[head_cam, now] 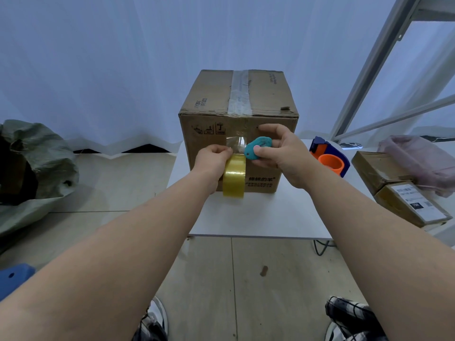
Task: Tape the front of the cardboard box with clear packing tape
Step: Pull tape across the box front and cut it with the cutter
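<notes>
White table (258,217) bearing a taped cardboard box (236,134) — with an orange-and-blue tape dispenser (330,158) just to its right, apart from it.

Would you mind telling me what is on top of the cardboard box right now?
A strip of clear tape runs along the centre seam on top of the cardboard box, with a small scrap near its front right corner. The closed flaps hide the inside.
</notes>
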A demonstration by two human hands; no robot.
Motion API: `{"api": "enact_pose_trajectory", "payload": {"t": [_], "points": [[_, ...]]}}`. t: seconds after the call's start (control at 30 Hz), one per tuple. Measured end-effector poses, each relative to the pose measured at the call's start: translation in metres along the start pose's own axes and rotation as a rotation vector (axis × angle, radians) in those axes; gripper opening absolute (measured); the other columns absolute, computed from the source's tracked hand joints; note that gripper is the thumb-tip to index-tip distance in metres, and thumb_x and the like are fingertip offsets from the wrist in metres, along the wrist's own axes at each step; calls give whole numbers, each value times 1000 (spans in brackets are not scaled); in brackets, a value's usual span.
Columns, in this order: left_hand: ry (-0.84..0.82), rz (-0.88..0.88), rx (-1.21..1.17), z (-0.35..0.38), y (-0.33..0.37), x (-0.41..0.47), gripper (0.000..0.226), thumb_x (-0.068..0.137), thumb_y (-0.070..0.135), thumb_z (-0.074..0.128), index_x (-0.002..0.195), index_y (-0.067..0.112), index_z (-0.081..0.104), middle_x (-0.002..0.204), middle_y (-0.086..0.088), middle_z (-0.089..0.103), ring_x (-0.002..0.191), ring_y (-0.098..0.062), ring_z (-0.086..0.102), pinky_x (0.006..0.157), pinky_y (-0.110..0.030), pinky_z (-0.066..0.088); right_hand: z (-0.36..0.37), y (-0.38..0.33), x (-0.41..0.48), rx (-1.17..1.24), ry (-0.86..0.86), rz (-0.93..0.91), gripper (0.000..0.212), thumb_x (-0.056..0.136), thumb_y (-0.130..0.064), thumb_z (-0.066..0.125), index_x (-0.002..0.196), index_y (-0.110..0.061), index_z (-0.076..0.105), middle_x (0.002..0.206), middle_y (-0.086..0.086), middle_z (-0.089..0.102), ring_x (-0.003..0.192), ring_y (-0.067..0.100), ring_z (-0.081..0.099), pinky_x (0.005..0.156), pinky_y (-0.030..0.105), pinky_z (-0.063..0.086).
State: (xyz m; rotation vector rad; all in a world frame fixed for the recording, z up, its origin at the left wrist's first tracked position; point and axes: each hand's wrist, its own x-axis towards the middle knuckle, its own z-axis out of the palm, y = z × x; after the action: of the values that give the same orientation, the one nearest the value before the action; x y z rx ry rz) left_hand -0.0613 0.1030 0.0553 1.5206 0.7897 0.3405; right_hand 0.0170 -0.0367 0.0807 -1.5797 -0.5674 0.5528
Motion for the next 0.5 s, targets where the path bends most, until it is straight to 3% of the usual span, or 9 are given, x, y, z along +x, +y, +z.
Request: {"api": "enact_pose_trajectory", "payload": {"t": [0.1,0.17,0.3,0.4,0.5], "points": [[-10,6,5,-1,0,0,20,92,25,58,110,15,61,96,-3,58,86,-21,55,70,-32,47,-1,2,-1,-82,1,-34,31,86,-5,61,113,-21,59,110,10,61,104,24,62,87,32,56],[-13,4,2,-1,1,-1,18,93,24,57,108,16,61,93,-2,57,85,-20,54,72,-34,48,-1,3,0,-104,20,-42,23,87,-8,62,106,-21,61,109,8,62,105,22,61,86,29,55],[-18,4,-8,0,2,-1,14,93,24,57,105,17,60,91,-1,56,86,-21,55,76,-36,49,-6,3,1,-61,67,15,33,81,-8,68,107,-17,51,106,10,62,102,25,62,89,33,54],[-14,5,-7,0,1,1,12,93,25,57,103,18,60,91,-1,57,88,-22,56,75,-36,50,-6,2,-1,-92,34,23,31,80,-5,69,104,-12,52,103,11,62,100,25,63,81,30,57],[-10,21,-6,0,0,2,9,93,23,57,100,19,59,90,-1,57,83,-21,56,68,-32,49,-3,2,-3,35,11,37,29,84,-1,64,111,-6,53,108,16,61,99,26,65,72,30,60]]}}
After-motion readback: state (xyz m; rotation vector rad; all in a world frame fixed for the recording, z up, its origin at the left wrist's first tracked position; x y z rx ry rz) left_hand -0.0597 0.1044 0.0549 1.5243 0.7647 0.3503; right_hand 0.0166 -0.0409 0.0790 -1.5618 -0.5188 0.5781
